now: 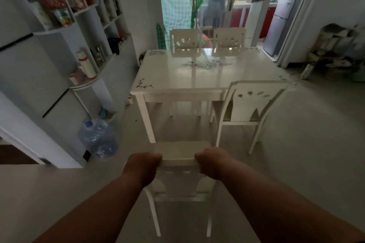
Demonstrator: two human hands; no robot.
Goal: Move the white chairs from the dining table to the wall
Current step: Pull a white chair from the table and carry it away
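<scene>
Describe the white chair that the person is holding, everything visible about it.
The held chair is white and glossy, probably painted wood, seen from behind and above. Its top rail is gripped by the left hand at one end and the right hand at the other. The backrest has small oval cut-outs; below it are the pale seat and slim legs. It stands clear of the dining table, on the near side. Motion blur hides finer detail.
</scene>
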